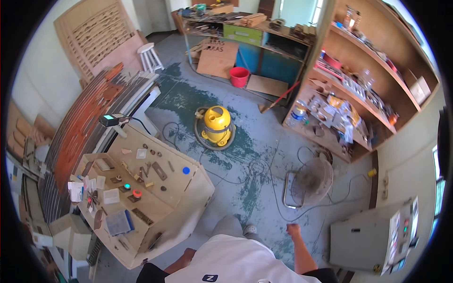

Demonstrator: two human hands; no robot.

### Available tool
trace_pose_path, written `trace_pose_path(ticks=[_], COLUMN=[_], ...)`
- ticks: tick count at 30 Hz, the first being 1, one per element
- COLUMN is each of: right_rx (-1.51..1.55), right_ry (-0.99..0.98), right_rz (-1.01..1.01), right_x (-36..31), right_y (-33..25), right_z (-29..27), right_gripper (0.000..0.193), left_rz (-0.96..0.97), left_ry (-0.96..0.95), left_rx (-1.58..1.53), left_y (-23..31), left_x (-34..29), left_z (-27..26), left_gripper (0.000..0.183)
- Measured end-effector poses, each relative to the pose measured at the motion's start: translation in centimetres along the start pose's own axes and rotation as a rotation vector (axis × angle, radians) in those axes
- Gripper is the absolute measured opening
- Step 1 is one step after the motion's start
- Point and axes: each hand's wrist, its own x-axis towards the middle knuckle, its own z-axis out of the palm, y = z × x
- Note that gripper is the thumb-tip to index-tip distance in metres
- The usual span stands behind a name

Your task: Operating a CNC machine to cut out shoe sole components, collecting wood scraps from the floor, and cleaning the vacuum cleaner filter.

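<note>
the person's white t-shirt [231, 259] fills the near edge; the right hand [293, 230] swings beside it with fingers curled together into an empty fist, while the left hand is hidden under the torso, so i cannot tell its fingers. nearest the fist, black cables [264, 181] snake over the worn green-painted concrete floor [264, 137] toward a tipped grey floor fan [309, 181] just beyond and the round yellow vacuum cleaner [217, 125] farther left. a step forward could snag a loop and trip the person or yank the fan.
</note>
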Motion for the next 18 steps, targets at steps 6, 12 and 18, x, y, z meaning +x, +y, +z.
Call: trace_pose_path(ticks=[6,12,18], right_rx=[-0.435,-0.182,-0.317], right_ry=[-0.016,-0.073,-0.139], right_rz=[-0.442,-0.298,-0.217], right_x=[16.5,23.9,28.3], right_y=[-21.4,-30.1,-21.4], right_z=[-5.2,-5.0,-8.3], right_gripper=[0.041,0.040,0.026], left_rz=[-0.025,-0.057,-0.069], left_ry=[-0.050,-0.179,-0.088], left_rx=[0.017,0.245,0.127], left_y=[8.6,21.8,32.7], left_x=[2.5,4.2,2.9], left_z=[8.2,13.5,16.0], left_gripper=[0.015,0.014,0.014])
